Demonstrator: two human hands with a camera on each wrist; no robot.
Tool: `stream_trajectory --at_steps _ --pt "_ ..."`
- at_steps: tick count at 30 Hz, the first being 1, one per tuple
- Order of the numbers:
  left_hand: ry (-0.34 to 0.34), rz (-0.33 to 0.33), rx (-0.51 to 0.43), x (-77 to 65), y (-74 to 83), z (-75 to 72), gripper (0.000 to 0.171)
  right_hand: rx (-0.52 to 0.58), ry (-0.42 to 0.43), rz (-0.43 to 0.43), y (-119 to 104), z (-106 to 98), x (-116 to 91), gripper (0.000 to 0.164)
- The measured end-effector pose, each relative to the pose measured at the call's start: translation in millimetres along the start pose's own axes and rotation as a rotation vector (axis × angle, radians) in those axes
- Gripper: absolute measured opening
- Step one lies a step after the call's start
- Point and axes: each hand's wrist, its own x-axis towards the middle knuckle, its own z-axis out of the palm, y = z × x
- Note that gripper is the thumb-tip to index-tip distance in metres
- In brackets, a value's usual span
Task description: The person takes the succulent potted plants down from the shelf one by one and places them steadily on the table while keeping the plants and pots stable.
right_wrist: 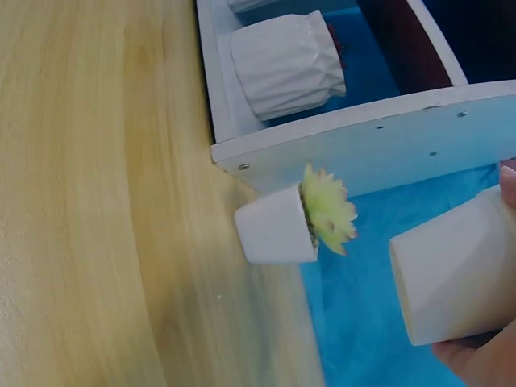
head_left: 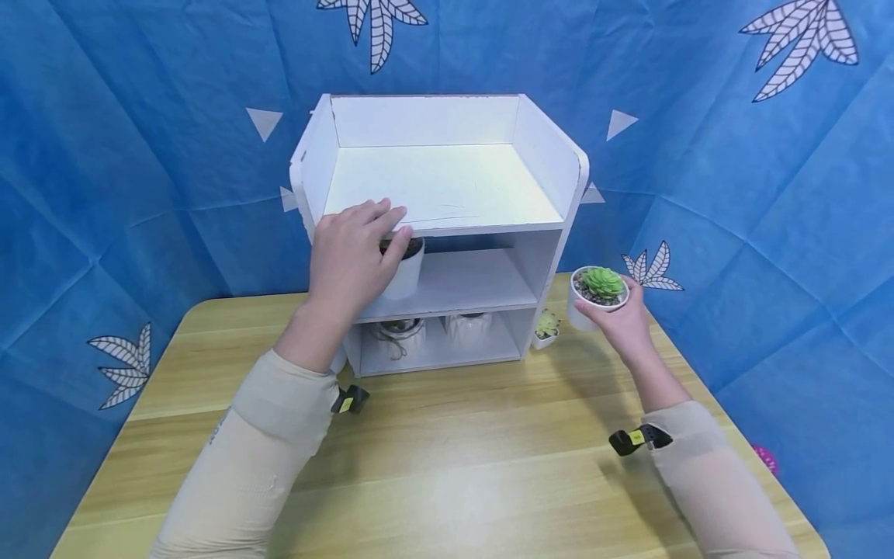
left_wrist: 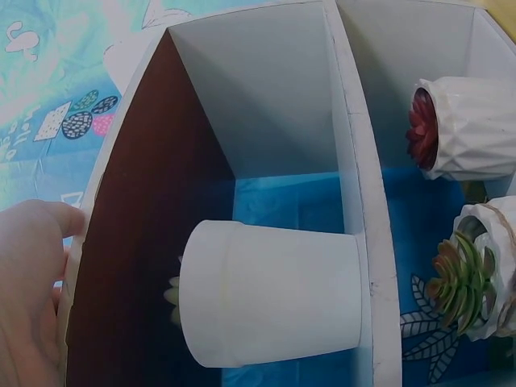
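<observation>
Just then, I held a round white pot (head_left: 582,317) with a green succulent (head_left: 603,282) in my right hand (head_left: 624,322), off to the right of the white shelf (head_left: 447,186). My thumb and fingers pinched that pot by its sides, above the desk (head_left: 447,458). My left hand (head_left: 352,252) rested on the front edge of the shelf's top board, toward its left end, with the fingers relaxed and slightly parted over the board. Just below that hand, on the middle level of the shelf, stood a larger smooth white pot (left_wrist: 274,294), with pale leaf tips showing past its rim. On the shelf's lowest level sat two ridged white pots: one wound with twine (head_left: 412,338) at the left, and one with a red succulent (left_wrist: 476,133) to its right. Just beside the shelf's right side, a small white pot (right_wrist: 278,228) with a pale yellow-green succulent (right_wrist: 329,211) stood on the desk. Behind the shelf hung a blue cloth (head_left: 140,155) printed with white leaves.
</observation>
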Motion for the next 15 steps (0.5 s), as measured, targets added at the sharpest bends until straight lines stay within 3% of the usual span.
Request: stream_trajectory --at_steps 15 --pt "0.002 -0.001 0.005 -0.1 -0.2 -0.1 0.049 0.030 0.031 0.019 20 11 5 0.108"
